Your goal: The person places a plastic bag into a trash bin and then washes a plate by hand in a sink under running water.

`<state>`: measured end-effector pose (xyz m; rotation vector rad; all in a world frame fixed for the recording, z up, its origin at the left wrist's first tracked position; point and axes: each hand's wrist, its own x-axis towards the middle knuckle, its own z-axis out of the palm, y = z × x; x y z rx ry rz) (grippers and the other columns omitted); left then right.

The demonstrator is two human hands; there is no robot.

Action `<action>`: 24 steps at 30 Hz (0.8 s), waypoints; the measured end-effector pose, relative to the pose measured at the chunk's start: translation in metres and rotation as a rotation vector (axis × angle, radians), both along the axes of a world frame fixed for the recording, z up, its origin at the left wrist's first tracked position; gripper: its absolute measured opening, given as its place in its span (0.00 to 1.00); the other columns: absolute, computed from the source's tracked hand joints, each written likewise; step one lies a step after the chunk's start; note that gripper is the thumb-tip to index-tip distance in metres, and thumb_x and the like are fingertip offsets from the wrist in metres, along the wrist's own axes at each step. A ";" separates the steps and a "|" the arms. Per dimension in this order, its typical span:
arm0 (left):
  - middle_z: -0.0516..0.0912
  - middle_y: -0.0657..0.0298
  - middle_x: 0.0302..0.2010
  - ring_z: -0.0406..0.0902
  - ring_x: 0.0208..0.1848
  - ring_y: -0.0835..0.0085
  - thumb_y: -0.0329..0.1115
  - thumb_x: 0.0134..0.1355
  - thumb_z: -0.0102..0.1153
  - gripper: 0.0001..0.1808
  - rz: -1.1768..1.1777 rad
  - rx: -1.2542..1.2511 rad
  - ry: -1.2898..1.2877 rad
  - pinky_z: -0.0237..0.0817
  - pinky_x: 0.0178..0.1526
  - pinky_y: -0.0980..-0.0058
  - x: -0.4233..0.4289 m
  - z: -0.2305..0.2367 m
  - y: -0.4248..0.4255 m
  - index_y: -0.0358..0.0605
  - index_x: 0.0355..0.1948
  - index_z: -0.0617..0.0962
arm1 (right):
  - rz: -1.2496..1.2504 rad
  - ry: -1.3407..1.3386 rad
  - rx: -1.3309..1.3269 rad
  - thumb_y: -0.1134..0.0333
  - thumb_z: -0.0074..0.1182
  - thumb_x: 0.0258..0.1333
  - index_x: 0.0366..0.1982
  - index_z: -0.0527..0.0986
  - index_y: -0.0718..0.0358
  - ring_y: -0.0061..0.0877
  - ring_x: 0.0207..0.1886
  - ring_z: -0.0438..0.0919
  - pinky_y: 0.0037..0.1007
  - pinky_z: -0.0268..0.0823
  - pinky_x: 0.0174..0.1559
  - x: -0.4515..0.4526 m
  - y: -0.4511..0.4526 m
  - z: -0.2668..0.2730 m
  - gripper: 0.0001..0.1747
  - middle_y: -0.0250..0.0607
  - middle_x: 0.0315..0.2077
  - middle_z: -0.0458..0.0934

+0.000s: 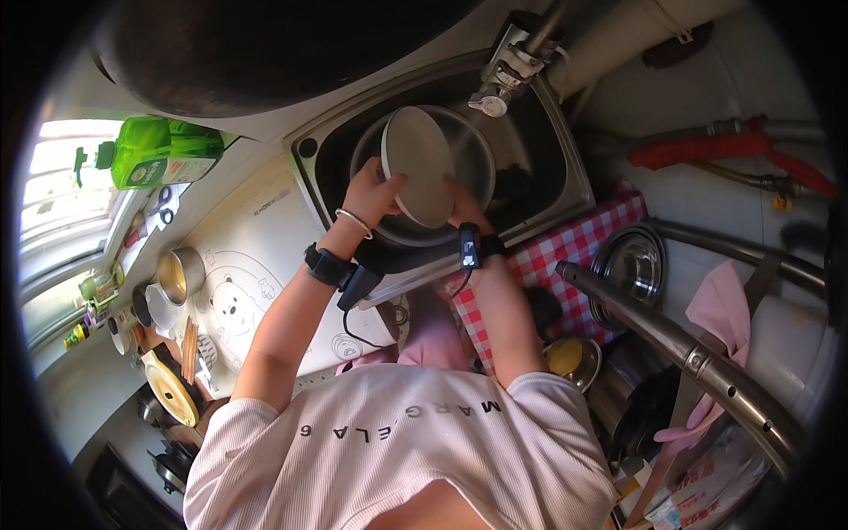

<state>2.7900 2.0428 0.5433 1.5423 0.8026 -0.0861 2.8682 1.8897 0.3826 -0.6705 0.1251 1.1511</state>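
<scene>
A pale grey shallow bowl or plate (417, 159) is held tilted on edge between my two hands. My left hand (374, 192) grips its left rim, thumb on the near face. On the opposite side, my right hand (464, 202) holds the rim, its fingers partly hidden behind the dish. Beneath it, a round metal basin (476, 149) sits in the stainless steel sink (583, 192). The tap (503, 86) stands at the sink's back right, above the basin. A dark lump (513, 180) lies in the sink beside the basin; what it is cannot be told.
A white mat with a bear drawing (238, 305) covers the counter at left. Green detergent bottle (165, 152) and small pot (180, 275) stand beyond it. Right of the sink are a red-checked cloth (550, 258), stacked metal bowls (629, 271), a metal pole (689, 358) and pink gloves (719, 311).
</scene>
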 end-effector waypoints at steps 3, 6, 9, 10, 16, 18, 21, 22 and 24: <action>0.74 0.56 0.24 0.75 0.21 0.70 0.36 0.45 0.50 0.18 0.112 -0.100 -0.037 0.68 0.22 0.78 -0.010 -0.013 0.013 0.30 0.33 0.69 | 0.007 0.153 -0.055 0.64 0.44 0.49 0.40 0.66 0.66 0.23 0.41 0.70 0.23 0.62 0.43 0.009 0.008 0.038 0.17 0.38 0.38 0.70; 0.75 0.55 0.26 0.76 0.24 0.69 0.34 0.45 0.49 0.18 0.230 -0.176 -0.015 0.68 0.23 0.78 -0.014 -0.023 0.024 0.31 0.36 0.69 | 0.028 0.181 0.016 0.67 0.45 0.47 0.39 0.66 0.65 0.25 0.41 0.69 0.25 0.62 0.43 0.008 0.004 0.046 0.16 0.39 0.38 0.70; 0.75 0.55 0.28 0.74 0.25 0.69 0.30 0.45 0.48 0.18 0.215 -0.106 -0.009 0.67 0.23 0.78 -0.024 -0.053 0.036 0.32 0.38 0.69 | -0.059 0.097 -0.169 0.71 0.46 0.43 0.40 0.65 0.64 0.26 0.42 0.69 0.25 0.61 0.44 -0.002 -0.004 0.060 0.17 0.39 0.37 0.70; 0.74 0.57 0.28 0.73 0.25 0.70 0.27 0.44 0.48 0.18 0.137 -0.034 -0.046 0.66 0.23 0.78 -0.027 -0.069 0.037 0.34 0.39 0.68 | -0.087 0.118 -0.159 0.76 0.44 0.39 0.39 0.65 0.65 0.28 0.41 0.69 0.27 0.63 0.42 -0.003 -0.007 0.060 0.18 0.39 0.36 0.70; 0.73 0.43 0.36 0.71 0.39 0.54 0.30 0.41 0.50 0.26 0.272 0.185 0.063 0.62 0.40 0.71 -0.028 -0.135 0.005 0.31 0.44 0.63 | -0.197 -0.016 -0.411 0.78 0.40 0.36 0.41 0.63 0.66 0.33 0.41 0.69 0.33 0.67 0.36 -0.012 -0.007 0.086 0.22 0.43 0.37 0.68; 0.74 0.45 0.33 0.72 0.37 0.55 0.30 0.41 0.52 0.22 0.282 0.116 0.029 0.63 0.38 0.71 -0.028 -0.143 -0.003 0.33 0.40 0.67 | -0.197 -0.075 -0.484 0.78 0.40 0.36 0.42 0.62 0.64 0.33 0.41 0.69 0.33 0.67 0.36 -0.014 -0.008 0.103 0.23 0.43 0.38 0.67; 0.73 0.53 0.35 0.72 0.35 0.64 0.30 0.41 0.56 0.24 -0.088 0.111 0.020 0.65 0.35 0.72 -0.038 -0.163 -0.010 0.31 0.40 0.66 | -0.226 -0.216 -0.588 0.78 0.39 0.36 0.45 0.60 0.62 0.32 0.42 0.68 0.33 0.66 0.37 -0.020 -0.009 0.109 0.26 0.43 0.40 0.66; 0.73 0.56 0.36 0.73 0.34 0.67 0.30 0.41 0.57 0.24 -0.217 0.107 0.008 0.65 0.33 0.72 -0.037 -0.158 -0.014 0.31 0.40 0.66 | -0.259 -0.299 -0.620 0.79 0.39 0.36 0.46 0.59 0.61 0.32 0.43 0.67 0.33 0.65 0.38 -0.021 -0.011 0.110 0.27 0.42 0.40 0.66; 0.75 0.56 0.28 0.72 0.33 0.68 0.35 0.47 0.51 0.13 -0.599 0.545 0.004 0.64 0.33 0.73 -0.022 -0.108 -0.034 0.37 0.33 0.71 | -0.365 -0.396 -0.602 0.80 0.38 0.37 0.47 0.58 0.62 0.32 0.45 0.66 0.33 0.64 0.40 -0.021 -0.022 0.091 0.27 0.42 0.41 0.65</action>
